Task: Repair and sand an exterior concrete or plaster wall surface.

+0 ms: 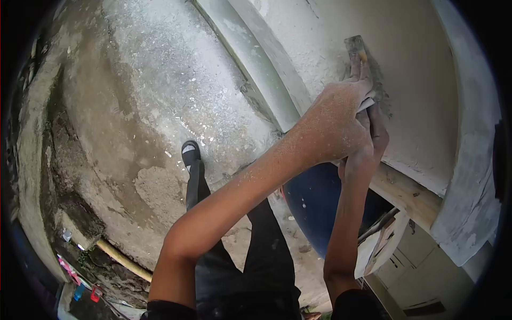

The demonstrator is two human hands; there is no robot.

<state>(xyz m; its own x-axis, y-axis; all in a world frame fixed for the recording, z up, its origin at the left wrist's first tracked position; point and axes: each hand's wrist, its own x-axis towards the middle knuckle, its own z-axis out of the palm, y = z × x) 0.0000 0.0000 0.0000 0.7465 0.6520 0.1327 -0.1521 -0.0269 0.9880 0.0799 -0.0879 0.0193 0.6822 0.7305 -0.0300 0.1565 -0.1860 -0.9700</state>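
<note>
A flat, grey, dust-covered scraper [353, 44] lies against the pale plastered wall [421, 80], at the upper right. The outstretched fingers of my left hand [344, 104] press on its blade, and that hand is coated in white dust. Just below, my right hand [364, 152] is closed around its lower end, close under the left palm. A short white edge [366, 104] shows between the two hands. Most of the handle is hidden by my fingers and wrist. Both forearms reach up and to the right, the left one crossing in front.
White dust and flakes cover the concrete floor [197, 85]. A raised ledge [256, 58] runs along the wall's foot. Beneath my arms stands a dark blue rounded container [312, 205], beside a wooden strip [408, 194]. A yellowish pipe [125, 261] lies at the lower left.
</note>
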